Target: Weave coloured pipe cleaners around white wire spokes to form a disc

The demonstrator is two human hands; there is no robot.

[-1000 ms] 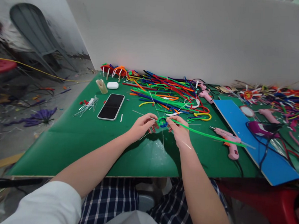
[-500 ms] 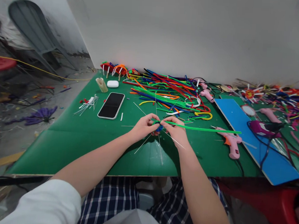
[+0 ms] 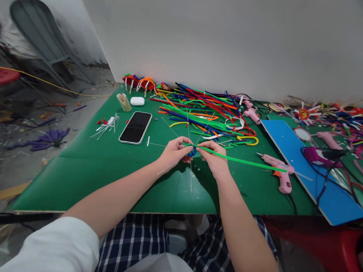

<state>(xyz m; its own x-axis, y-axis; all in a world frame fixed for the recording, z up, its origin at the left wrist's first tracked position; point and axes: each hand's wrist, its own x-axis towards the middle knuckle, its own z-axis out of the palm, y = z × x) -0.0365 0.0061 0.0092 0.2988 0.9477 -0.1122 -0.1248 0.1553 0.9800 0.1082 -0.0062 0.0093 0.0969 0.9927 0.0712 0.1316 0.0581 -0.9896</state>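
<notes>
With the blue and green hub point(image 3: 193, 152) as the middle of the dial and twelve o'clock pointing away from the person, the left hand point(image 3: 176, 151) is sitting at nine and the right hand point(image 3: 216, 158) at three. The left hand is pinching the hub between thumb and curled fingers, partly hiding it, so its tilt is hard to tell. The right hand is gripping a bright green stem point(image 3: 250, 162) between thumb and forefinger close to the hub's edge; whether those fingertips are also pressing on the hub cannot be told. The stem's long axis is running out from the hub, past the right fingers, to just beyond three o'clock, its far end passing over the pink glue gun point(image 3: 284, 186). The right hand is clearly the nearer one to this loose length. Thin pale rods point(image 3: 191, 179) are radiating from the hub, one pointing to six, others to eight, nine, ten, nearly twelve and one. The coloured stem pile point(image 3: 202, 99) is lying at twelve on the green table point(image 3: 98, 184), and the phone point(image 3: 135, 128) is resting between nine and ten.
</notes>
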